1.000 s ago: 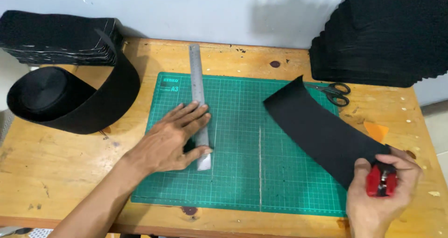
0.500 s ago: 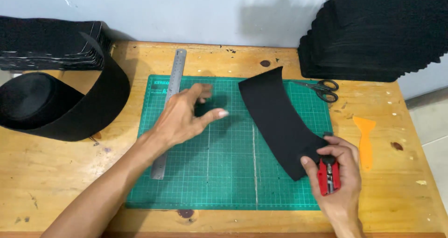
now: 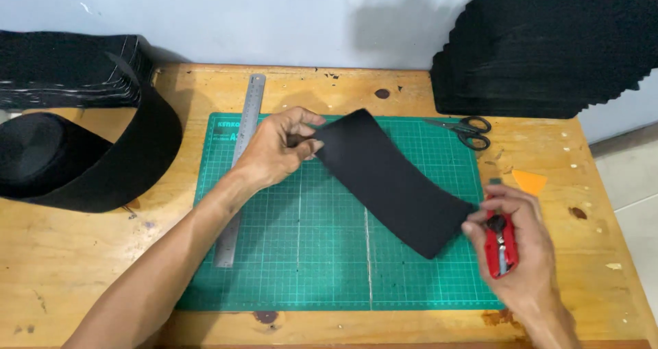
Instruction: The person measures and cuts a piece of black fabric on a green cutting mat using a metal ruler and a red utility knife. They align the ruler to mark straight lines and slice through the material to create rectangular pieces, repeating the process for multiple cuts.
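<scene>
Black strip (image 3: pixel 391 178) of elastic-like fabric lay diagonally across the green cutting mat (image 3: pixel 288 267), in the head view, held at both ends. Left hand (image 3: pixel 277 147) pinched its upper end between thumb and fingers. Right hand (image 3: pixel 514 243) pinched the lower corner with its fingertips while closed around a red utility knife (image 3: pixel 499 245). Steel ruler (image 3: pixel 240 171) lay along the mat's left edge; scissors (image 3: pixel 466 131) lay near the far right corner on the wooden surface (image 3: pixel 82 267). Risk, as judged: knife and fabric shared one hand, so an exposed blade could nick the strip or a finger; blade state was not readable.
</scene>
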